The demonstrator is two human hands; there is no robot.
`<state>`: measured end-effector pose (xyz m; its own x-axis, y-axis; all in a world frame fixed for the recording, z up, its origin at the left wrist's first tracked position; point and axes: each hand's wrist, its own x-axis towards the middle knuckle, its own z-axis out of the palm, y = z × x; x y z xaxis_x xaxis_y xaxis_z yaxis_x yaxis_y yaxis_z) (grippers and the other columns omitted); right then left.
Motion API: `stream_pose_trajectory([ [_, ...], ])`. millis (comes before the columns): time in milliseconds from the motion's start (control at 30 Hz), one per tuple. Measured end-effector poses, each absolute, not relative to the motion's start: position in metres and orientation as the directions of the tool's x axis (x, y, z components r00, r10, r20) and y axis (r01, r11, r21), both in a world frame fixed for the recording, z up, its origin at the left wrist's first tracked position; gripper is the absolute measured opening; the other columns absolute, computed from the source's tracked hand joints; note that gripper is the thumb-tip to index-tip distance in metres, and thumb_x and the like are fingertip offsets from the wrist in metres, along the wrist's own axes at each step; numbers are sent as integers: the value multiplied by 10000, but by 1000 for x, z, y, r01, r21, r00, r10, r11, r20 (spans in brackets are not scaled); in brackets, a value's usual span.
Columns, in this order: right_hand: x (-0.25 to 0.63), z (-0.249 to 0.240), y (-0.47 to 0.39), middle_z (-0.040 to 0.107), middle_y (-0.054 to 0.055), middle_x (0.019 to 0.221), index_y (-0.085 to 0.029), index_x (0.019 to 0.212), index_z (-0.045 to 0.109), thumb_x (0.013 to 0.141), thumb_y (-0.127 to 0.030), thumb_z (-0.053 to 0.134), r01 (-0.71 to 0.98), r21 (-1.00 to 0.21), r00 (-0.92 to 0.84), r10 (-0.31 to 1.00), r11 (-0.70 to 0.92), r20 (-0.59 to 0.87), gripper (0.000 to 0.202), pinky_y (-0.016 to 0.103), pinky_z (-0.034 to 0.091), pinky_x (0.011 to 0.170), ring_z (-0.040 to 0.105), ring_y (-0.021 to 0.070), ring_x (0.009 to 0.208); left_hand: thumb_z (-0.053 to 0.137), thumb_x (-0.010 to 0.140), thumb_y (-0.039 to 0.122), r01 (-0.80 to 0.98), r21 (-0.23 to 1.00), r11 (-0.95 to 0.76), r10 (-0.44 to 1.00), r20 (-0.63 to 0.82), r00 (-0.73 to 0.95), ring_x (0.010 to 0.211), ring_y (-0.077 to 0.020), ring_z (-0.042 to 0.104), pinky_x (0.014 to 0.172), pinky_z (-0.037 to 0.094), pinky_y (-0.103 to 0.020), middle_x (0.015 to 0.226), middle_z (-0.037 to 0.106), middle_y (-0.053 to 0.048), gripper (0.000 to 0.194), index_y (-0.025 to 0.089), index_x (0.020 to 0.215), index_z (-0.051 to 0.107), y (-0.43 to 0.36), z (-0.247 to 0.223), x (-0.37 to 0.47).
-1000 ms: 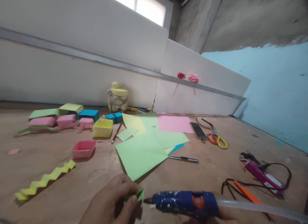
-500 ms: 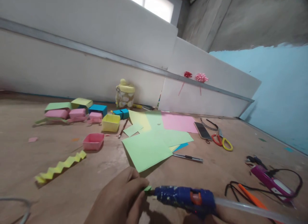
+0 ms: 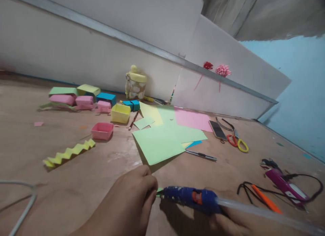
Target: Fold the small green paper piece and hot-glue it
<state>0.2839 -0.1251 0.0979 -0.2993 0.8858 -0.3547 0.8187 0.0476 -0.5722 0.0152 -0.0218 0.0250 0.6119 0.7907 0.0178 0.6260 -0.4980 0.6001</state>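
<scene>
My left hand is closed around a small folded green paper piece, of which only a tip shows past the fingers. My right hand, low at the bottom edge, holds a blue glue gun with a clear glue stick sticking out of its back. The gun's nozzle touches the green paper piece right beside my left fingers.
On the brown table lie green, yellow and pink paper sheets, a pen, a phone, scissors, a pink box, a yellow box, a yellow zigzag strip, and a purple device with cables.
The glue gun's nozzle has closed in on the green paper piece in my left hand and now touches it. The view has tilted down and shifted a little.
</scene>
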Motion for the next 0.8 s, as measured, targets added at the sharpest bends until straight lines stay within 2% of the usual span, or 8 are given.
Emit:
stream_pose_trajectory([
  [133, 273, 120, -105, 770, 31, 1124, -298, 1201, 726, 1032, -416, 503, 865, -502, -237, 878, -4, -416, 303, 369, 586, 843, 716, 282, 1015, 416, 933, 259, 628, 612, -481, 789, -9, 614, 844, -258, 661, 736, 518, -390, 883, 660, -74, 333, 224, 732, 678, -19, 24, 17],
  [233, 258, 135, -88, 766, 31, 999, -245, 1063, 708, 1016, -363, 498, 866, -499, -288, 847, 32, -446, 246, 309, 553, 769, 706, 232, 871, 437, 926, 255, 623, 615, -483, 786, -10, 618, 844, -252, 668, 736, 528, -383, 886, 671, -69, 319, 229, 734, 691, -17, 21, 17],
  [300, 249, 142, -80, 753, 14, 941, -234, 1037, 699, 995, -301, 509, 850, -521, -337, 840, 77, -425, 206, 274, 534, 763, 681, 195, 814, 459, 911, 243, 619, 617, -486, 783, -7, 622, 848, -241, 673, 746, 542, -365, 905, 686, -67, 300, 234, 748, 710, -17, 21, 16],
  [367, 244, 146, -75, 756, 3, 971, -251, 1070, 712, 982, -282, 518, 838, -537, -356, 842, 96, -405, 215, 274, 529, 797, 677, 189, 829, 469, 892, 228, 621, 615, -487, 784, -7, 621, 841, -230, 677, 754, 554, -345, 908, 694, -65, 292, 237, 738, 717, -18, 22, 15],
  [500, 250, 145, -79, 758, 38, 1147, -292, 1215, 695, 1009, -428, 483, 893, -450, -273, 819, 20, -504, 326, 378, 535, 839, 705, 276, 975, 452, 886, 228, 620, 614, -489, 779, -13, 626, 841, -245, 671, 782, 564, -377, 908, 680, -74, 309, 231, 741, 726, -19, 26, 12],
  [600, 260, 140, -87, 766, 64, 1110, -282, 1198, 693, 1023, -523, 440, 919, -392, -208, 813, -27, -544, 391, 418, 541, 798, 713, 303, 936, 442, 879, 222, 615, 628, -477, 772, -36, 635, 841, -263, 666, 777, 563, -421, 916, 669, -84, 321, 233, 771, 744, -18, 27, 13],
  [800, 253, 137, -87, 746, 39, 1208, -365, 1278, 676, 1023, -595, 445, 915, -402, -217, 827, -12, -518, 414, 429, 558, 851, 706, 316, 1029, 435, 884, 230, 576, 668, -471, 767, -12, 642, 748, -205, 641, 715, 551, -326, 870, 662, -49, 306, 240, 709, 686, -17, 28, 14],
])
